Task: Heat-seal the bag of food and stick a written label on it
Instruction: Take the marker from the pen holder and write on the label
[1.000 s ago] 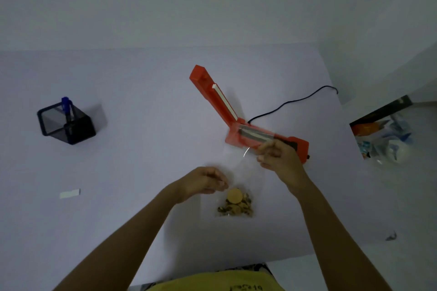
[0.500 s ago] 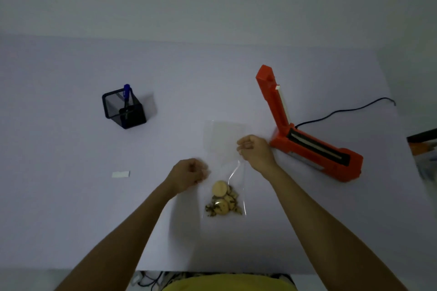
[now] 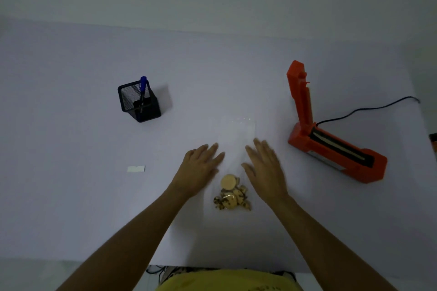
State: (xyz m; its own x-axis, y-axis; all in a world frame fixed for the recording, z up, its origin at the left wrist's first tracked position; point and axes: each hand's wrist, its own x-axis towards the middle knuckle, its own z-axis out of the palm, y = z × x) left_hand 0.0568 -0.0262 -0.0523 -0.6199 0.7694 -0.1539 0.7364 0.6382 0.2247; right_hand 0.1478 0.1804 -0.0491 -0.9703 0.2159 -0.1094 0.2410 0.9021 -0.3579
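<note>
Bag (image 3: pixel 236 139) lies flat on desk (image 3: pixel 71 196), food (image 3: pixel 230 192) at its near end, between left hand (image 3: pixel 198 170) and right hand (image 3: pixel 264 170); both grips spread, fingers straight, holding nothing. Orange sealer (image 3: pixel 331 146) open at right, label (image 3: pixel 136 168) at left near pen holder (image 3: pixel 139 101).

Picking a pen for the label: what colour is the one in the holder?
Blue pen, head view.

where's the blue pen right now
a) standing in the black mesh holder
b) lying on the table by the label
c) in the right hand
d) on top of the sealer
a: the blue pen stands upright in the black mesh holder, while the left hand and right hand lie flat and open at either side of the clear bag.
</note>
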